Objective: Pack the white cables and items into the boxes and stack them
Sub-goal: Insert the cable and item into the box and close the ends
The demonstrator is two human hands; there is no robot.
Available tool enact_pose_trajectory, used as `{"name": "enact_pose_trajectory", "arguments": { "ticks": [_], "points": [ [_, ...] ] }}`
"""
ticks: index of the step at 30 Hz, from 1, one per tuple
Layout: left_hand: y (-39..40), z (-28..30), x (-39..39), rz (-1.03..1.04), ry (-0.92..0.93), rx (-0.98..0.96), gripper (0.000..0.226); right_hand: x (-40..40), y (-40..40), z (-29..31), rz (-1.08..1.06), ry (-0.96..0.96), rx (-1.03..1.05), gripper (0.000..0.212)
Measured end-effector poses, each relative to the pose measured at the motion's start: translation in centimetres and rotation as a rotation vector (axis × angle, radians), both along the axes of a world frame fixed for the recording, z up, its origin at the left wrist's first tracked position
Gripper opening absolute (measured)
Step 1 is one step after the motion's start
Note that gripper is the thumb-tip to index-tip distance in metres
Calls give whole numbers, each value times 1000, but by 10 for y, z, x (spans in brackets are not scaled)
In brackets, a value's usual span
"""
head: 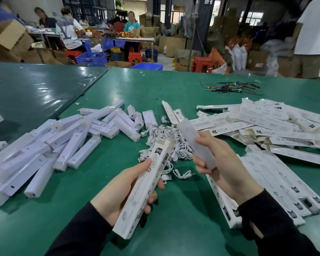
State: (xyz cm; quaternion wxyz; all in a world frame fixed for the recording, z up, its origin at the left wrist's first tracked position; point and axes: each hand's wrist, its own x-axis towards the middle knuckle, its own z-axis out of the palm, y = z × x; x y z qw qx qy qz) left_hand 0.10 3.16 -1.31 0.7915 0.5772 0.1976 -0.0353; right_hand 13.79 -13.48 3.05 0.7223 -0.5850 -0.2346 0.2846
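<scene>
Left hand (126,193) grips long white printed cardboard box (146,189), open end up, above near edge of green tabletop (174,93). Right hand (222,163) grips slim translucent-wrapped white bar (196,143) mid-length. Both look light, rigid; wrap likely slippery.

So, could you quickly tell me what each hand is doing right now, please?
Left hand: grips a printed white box, open end up.
Right hand: grips a frosted white bar, blurred.

Packing w'house: cartons (171,45), crates (91,59), worktables (155,84).
</scene>
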Motion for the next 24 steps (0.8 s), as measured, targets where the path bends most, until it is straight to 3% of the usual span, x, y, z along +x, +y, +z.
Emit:
{"name": "enact_pose_trajectory", "arguments": {
  "ticks": [6, 10, 15, 24],
  "points": [
    [1, -1, -3, -32, -23, 70, 73, 12, -11, 8, -199, -212, 64, 54],
    [-5, 5, -3, -73, -95, -39, 48, 15, -10, 3, -275, -276, 64, 47],
    [-9, 10, -5, -104, -142, -34, 21, 15, -8, -3, -241, -428, -66, 38],
    [-12, 11, -7, -187, -127, -38, 27, 18, -12, -1, -175, -374, -121, 30]
  ]
}}
